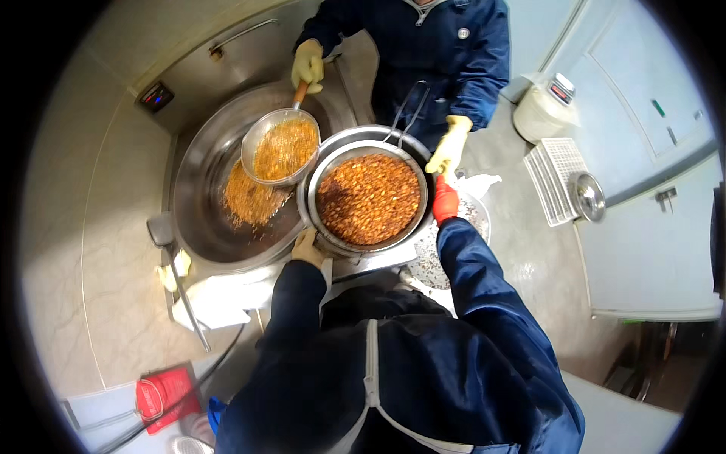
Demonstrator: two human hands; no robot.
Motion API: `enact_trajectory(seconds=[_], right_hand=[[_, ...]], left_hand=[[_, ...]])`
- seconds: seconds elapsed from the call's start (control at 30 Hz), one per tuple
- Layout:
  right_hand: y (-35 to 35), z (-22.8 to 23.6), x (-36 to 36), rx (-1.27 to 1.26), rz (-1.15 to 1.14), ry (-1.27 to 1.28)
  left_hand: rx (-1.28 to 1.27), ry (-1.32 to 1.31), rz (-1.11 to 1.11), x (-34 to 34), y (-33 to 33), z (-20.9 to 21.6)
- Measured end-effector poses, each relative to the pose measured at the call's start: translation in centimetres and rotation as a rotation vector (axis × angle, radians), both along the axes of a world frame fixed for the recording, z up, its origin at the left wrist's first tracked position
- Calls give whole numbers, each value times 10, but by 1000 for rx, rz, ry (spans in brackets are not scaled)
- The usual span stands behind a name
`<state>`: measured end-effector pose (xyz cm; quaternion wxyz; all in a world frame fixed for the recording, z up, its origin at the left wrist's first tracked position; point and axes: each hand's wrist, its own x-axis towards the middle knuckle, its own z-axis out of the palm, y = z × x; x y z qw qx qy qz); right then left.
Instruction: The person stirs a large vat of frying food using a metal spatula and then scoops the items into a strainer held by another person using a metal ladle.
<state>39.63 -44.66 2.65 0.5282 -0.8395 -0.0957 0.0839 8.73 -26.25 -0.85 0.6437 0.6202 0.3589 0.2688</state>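
Observation:
A round strainer (368,144) heaped with glossy reddish-brown roasted bits or nuts sits in a larger metal bowl (361,130), over the edge of a wide steel wok. My left hand (306,248) is closed on the bowl's near-left rim. My right hand (445,201), in a red glove, is closed at its right rim; its fingertips are partly hidden. Across from me, a co-worker's yellow-gloved hand (308,65) holds a skimmer (266,125) with golden bits by its wooden handle. The co-worker's other gloved hand (450,145) is just beyond my right hand.
The steel wok (198,219) has loose golden bits in its bottom. A long-handled tool (178,280) leans at the left. Below my right arm stands a tub (425,266) with dark and pale flecks. A white crate (556,178) and metal bowl (587,197) are at the right.

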Motion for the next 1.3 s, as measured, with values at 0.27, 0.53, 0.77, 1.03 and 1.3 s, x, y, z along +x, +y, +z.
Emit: enact_trajectory(seconds=[0.27, 0.53, 0.77, 1.03, 1.3], right_hand=[[0, -20, 9, 99, -29, 95], [-4, 3, -2, 112, -47, 64], [-5, 13, -6, 37, -13, 95], [1, -16, 4, 156, -11, 69], [-1, -3, 1, 132, -41, 56]], left_hand=[[-694, -323, 114, 9, -9, 36], [-574, -263, 64, 13, -7, 30], [339, 222, -180, -12, 37, -34], [991, 385, -136, -1, 14, 4], [-130, -146, 39, 6, 5, -11]])
